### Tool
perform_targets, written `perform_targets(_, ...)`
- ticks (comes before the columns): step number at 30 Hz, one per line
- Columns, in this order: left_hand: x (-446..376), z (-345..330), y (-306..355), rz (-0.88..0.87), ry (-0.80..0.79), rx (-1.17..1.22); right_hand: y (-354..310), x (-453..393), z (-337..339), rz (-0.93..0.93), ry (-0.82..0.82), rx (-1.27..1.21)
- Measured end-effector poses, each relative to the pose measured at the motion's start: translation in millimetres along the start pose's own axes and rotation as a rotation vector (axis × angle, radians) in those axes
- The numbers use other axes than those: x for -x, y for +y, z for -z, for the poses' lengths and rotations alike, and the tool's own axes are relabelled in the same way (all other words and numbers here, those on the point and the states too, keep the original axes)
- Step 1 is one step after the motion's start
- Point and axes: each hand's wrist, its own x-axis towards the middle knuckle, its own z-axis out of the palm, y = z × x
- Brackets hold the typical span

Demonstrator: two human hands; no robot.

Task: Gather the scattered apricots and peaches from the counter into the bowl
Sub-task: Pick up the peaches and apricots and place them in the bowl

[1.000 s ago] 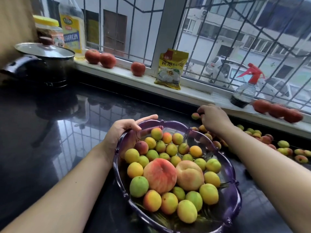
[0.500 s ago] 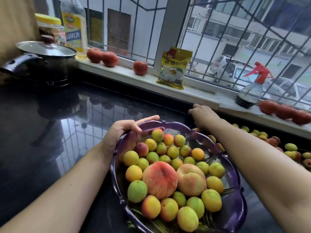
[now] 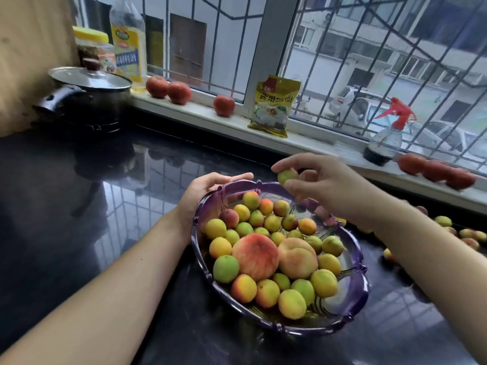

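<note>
A purple glass bowl (image 3: 355, 283) stands on the black counter, filled with several apricots and two large peaches (image 3: 255, 256). My left hand (image 3: 203, 193) grips the bowl's far left rim. Over the far rim, my right hand (image 3: 316, 183) pinches a small green-yellow apricot (image 3: 286, 176) between thumb and fingers. Several loose apricots (image 3: 469, 234) lie scattered on the counter to the right of the bowl, partly hidden behind my right forearm.
A lidded black pot (image 3: 89, 98) sits at the back left. On the window sill stand an oil bottle (image 3: 129, 40), tomatoes (image 3: 179, 92), a yellow packet (image 3: 275, 105) and a red-topped spray bottle (image 3: 386, 138). The glossy counter (image 3: 79, 206) stretches left of the bowl.
My right hand has lifted from the counter behind the bowl and now holds an apricot above the far rim. My left hand stays on the bowl's rim.
</note>
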Motion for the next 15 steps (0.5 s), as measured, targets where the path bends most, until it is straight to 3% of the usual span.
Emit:
perform_targets(8,3,-4,0,-0.027,0.042,0.028,-12,6,-15,0.070,-0.074,0.304)
perform_targets(15,1,-1,-1,-0.036,0.062,0.058,-13,-19,-56,0.140,-0.096,0.412)
